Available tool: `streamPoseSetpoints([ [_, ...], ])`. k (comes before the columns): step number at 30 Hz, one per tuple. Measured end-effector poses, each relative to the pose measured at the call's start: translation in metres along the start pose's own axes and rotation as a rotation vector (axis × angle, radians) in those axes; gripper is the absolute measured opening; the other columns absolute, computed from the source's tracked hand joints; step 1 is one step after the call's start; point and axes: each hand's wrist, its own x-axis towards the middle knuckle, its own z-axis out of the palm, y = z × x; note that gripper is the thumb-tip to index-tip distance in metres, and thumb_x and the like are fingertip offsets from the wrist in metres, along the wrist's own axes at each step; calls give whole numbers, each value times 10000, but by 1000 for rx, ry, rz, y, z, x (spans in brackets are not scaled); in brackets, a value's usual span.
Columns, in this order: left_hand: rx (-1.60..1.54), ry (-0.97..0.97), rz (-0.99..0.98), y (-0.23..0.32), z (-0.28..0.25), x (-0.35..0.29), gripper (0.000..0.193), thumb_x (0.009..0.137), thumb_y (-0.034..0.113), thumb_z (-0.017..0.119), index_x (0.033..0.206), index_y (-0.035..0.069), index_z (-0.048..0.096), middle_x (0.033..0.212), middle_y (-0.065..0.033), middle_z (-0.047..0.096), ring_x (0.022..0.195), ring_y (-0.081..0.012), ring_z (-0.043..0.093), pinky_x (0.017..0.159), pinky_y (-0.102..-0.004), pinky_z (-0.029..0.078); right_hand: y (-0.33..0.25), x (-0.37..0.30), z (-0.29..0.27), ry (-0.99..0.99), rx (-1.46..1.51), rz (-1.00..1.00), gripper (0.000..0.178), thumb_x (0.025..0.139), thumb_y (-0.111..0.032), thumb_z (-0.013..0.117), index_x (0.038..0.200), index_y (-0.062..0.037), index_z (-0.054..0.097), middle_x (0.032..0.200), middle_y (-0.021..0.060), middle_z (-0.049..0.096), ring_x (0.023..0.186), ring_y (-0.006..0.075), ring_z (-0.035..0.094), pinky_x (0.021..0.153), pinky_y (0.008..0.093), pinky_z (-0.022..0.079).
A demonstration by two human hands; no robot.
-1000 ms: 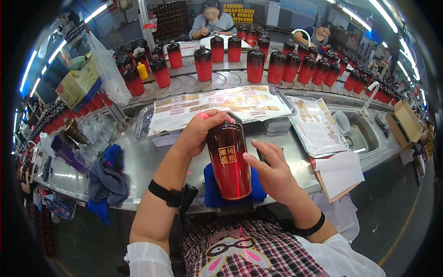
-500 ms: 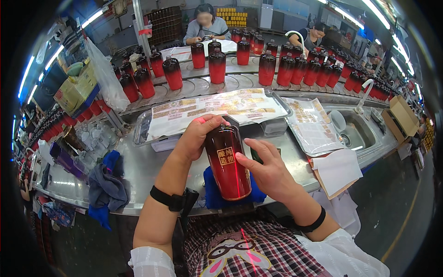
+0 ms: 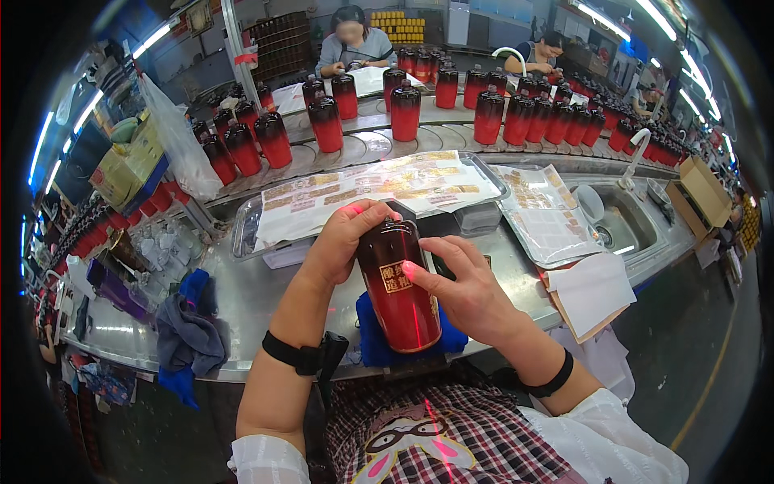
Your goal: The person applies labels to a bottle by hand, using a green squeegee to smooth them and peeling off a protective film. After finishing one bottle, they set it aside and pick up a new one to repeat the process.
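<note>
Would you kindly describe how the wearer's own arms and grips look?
White sleeves show at the lower edge. A black strap with a dark, boxy fitting circles the left arm; a black band circles the right arm. The left grip and right grip are ungloved.

Strip lights (image 3: 604,22) glare over a dark floor (image 3: 673,343) — perhaps concrete — and a shiny metal workbench (image 3: 251,302).

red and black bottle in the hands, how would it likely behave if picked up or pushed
The bottle is probably slippery, given its glossy sheen. It looks rigid: no dent shows where the left hand holds its top. Stood upright, it could tip if pushed, being taller than wide.
</note>
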Motion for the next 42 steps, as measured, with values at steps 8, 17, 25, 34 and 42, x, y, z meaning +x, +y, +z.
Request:
streamPoseSetpoints([
  [8, 13, -33, 11, 2, 2, -1, 285, 951, 304, 607, 1011, 29, 653, 963, -75, 695, 849, -135, 667, 783, -274, 535, -4, 6, 0, 21, -25, 12, 494, 709, -17, 700, 1180, -154, 640, 1249, 153, 529, 1150, 343, 511, 902, 440, 469],
  [17, 8, 4, 20, 1, 3, -2, 271, 941, 294, 624, 1000, 31, 650, 921, -57, 689, 812, -114, 653, 760, -252, 523, 8, -6, 0, 55, 32, -39, 490, 703, -17, 697, 1172, -149, 642, 1248, 157, 532, 1127, 352, 528, 911, 435, 477],
  [25, 31, 58, 14, 1, 6, 1, 280, 917, 297, 657, 986, 27, 634, 892, -46, 674, 794, -100, 628, 745, -241, 498, -12, 24, -15, 101, 185, -20, 469, 718, 56, 647, 1174, -31, 577, 1174, 188, 562, 1072, 372, 559, 893, 436, 492],
  [34, 123, 189, -8, 2, 12, -2, 212, 925, 249, 643, 951, 39, 643, 868, -51, 683, 772, -106, 635, 724, -249, 507, -17, 34, -29, -263, 79, -258, 203, 735, -118, 728, 908, -99, 624, 850, 49, 577, 828, 210, 571, 738, 351, 425],
  [42, 109, 234, 54, 5, 12, -12, 289, 915, 307, 659, 973, 24, 643, 869, -11, 633, 777, -65, 563, 693, -220, 457, 5, 93, -25, -240, 77, -143, 214, 774, -125, 717, 953, -67, 615, 882, 92, 591, 877, 294, 594, 794, 438, 461],
])
